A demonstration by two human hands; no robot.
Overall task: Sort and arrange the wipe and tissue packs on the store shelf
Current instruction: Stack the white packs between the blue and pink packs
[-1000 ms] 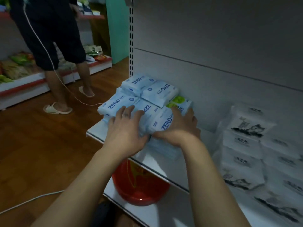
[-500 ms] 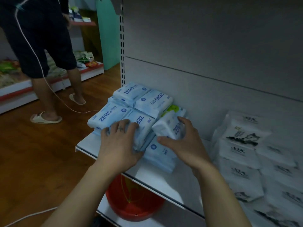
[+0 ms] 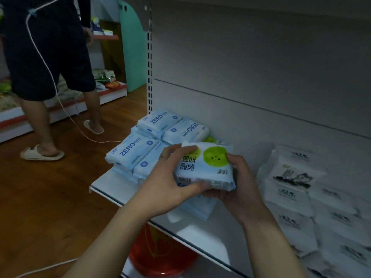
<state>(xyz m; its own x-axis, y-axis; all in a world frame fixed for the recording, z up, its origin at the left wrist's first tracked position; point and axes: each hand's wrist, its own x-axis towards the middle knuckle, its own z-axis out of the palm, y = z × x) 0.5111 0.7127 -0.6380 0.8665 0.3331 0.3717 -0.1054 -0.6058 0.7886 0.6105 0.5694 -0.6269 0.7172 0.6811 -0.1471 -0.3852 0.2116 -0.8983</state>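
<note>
Above the white shelf point(image 3: 200, 235), in the head view, you hold a white pack with green dots point(image 3: 208, 169) in both hands, lifted clear of the board. Your left hand point(image 3: 160, 189) grips its left end, with the thumb curled along the near edge and the fingers point(image 3: 170, 150) hooked over the far corner. Your right hand point(image 3: 241, 193) cups it from below and the right, thumb pressed on top; its other fingers are hidden under the pack.

Behind your hands a stack of blue ZERO packs point(image 3: 136, 149) sits at the shelf's left end. Your hands cover its near side, so their number can't be told. A second green-dot pack point(image 3: 209, 139) peeks out behind the held one.

To the right, white tissue packs point(image 3: 291, 177) with black drawings pile up, blurred and cut off by the frame. Below the shelf a red basin point(image 3: 160, 259) shows only in part. Another person point(image 3: 46, 67) stands at left, cut off at the top.
</note>
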